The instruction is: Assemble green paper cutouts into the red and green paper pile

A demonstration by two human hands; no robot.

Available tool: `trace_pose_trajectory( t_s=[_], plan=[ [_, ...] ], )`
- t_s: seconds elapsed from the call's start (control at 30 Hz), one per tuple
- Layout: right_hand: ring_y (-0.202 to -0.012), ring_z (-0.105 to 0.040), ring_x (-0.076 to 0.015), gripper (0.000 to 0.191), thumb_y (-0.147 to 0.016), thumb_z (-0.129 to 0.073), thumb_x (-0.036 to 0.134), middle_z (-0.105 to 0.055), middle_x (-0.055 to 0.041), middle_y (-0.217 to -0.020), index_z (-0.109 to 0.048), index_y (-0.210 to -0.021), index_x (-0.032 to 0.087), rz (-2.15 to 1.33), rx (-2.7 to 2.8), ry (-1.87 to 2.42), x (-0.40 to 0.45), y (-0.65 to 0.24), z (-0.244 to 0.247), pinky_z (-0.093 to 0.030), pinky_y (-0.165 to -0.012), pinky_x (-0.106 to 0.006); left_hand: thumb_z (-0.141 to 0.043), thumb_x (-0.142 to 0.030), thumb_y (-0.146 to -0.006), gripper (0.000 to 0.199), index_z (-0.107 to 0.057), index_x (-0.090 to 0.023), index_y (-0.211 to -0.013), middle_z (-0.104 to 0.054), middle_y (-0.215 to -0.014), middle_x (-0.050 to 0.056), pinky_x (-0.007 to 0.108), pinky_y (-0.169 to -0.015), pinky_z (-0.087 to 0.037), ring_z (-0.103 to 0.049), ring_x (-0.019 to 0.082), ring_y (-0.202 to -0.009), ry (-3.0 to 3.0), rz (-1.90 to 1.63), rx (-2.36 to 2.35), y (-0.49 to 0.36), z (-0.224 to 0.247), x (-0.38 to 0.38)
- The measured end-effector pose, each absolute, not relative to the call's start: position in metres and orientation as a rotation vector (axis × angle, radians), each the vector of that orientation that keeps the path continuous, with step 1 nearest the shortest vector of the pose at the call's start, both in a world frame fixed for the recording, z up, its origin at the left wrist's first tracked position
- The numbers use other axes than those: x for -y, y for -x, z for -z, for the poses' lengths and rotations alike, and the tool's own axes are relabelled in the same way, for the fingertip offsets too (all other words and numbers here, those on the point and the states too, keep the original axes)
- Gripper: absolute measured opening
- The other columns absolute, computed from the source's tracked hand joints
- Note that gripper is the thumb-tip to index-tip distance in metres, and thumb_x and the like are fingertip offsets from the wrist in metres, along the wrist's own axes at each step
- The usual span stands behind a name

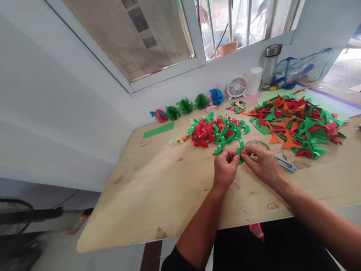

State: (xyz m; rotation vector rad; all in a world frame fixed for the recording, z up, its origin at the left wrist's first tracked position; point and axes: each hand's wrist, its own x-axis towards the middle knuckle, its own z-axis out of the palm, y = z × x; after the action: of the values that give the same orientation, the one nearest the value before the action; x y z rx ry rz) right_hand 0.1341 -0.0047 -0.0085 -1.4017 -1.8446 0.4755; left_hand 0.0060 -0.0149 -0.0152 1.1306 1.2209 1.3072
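My left hand (225,168) and my right hand (263,164) meet low over the table, each with thumb and forefinger pinched on a curved green paper cutout (240,145). Part of the cutout is covered by my fingers. Just beyond lies a heap of red and green paper cutouts (203,131), several bearing small white squares. Beside my right hand is a light blue utility knife (287,165), partly covered by that hand. A round, clear-looking ring or dish (258,143) shows behind the same hand.
Paper scraps (293,124) are piled at the right. Along the wall stand green folded-paper balls (186,107), a blue paper figure (216,96), a small white fan (237,87), a white cylinder (254,81) and a glass bottle (270,67). A green strip (158,130) lies far left.
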Motion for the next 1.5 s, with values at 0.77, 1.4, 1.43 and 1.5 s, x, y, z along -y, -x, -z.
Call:
trace_pose_trajectory(
  t_s=[0.77,1.4,1.43,1.5],
  plan=[
    [-0.055,-0.051,-0.0134,0.024,-0.079,-0.052,0.037,-0.063,-0.0013,-0.062,-0.063,-0.084,0.017,-0.828,1.595,1.402,0.0013,-0.1347,0.0135,-0.036,-0.052,-0.026,-0.061,-0.016,-0.068,0.004,-0.064,-0.014,-0.065,-0.062,-0.059,0.000,0.021,-0.056,-0.044,-0.054,0.009,-0.054,-1.282,-1.422,-1.402,-0.0094,0.0122,0.0171],
    [-0.050,-0.034,-0.0092,0.027,-0.073,-0.058,0.038,-0.038,0.0055,-0.052,-0.046,-0.058,0.020,-1.035,1.495,1.252,-0.0023,-0.1366,0.0121,-0.027,-0.046,-0.024,-0.069,-0.023,-0.063,0.011,-0.064,-0.014,-0.066,-0.061,-0.056,-0.001,0.022,-0.055,-0.044,-0.056,0.009,-0.050,-0.933,-1.305,-1.153,-0.0059,0.0107,0.0132],
    [-0.050,-0.033,-0.0092,0.026,-0.073,-0.057,0.038,-0.037,0.0056,-0.052,-0.046,-0.058,0.020,-1.032,1.487,1.250,-0.0026,-0.1373,0.0125,-0.027,-0.047,-0.024,-0.068,-0.023,-0.065,0.011,-0.064,-0.014,-0.068,-0.061,-0.055,-0.001,0.022,-0.053,-0.042,-0.057,0.010,-0.050,-0.945,-1.278,-1.170,-0.0055,0.0106,0.0131],
    [-0.052,-0.034,-0.0094,0.026,-0.075,-0.056,0.038,-0.037,0.0055,-0.053,-0.047,-0.059,0.019,-1.027,1.477,1.252,-0.0031,-0.1381,0.0128,-0.028,-0.050,-0.025,-0.066,-0.025,-0.066,0.011,-0.064,-0.014,-0.069,-0.061,-0.054,0.000,0.021,-0.049,-0.039,-0.058,0.011,-0.049,-0.974,-1.218,-1.192,-0.0050,0.0102,0.0132]
  ],
)
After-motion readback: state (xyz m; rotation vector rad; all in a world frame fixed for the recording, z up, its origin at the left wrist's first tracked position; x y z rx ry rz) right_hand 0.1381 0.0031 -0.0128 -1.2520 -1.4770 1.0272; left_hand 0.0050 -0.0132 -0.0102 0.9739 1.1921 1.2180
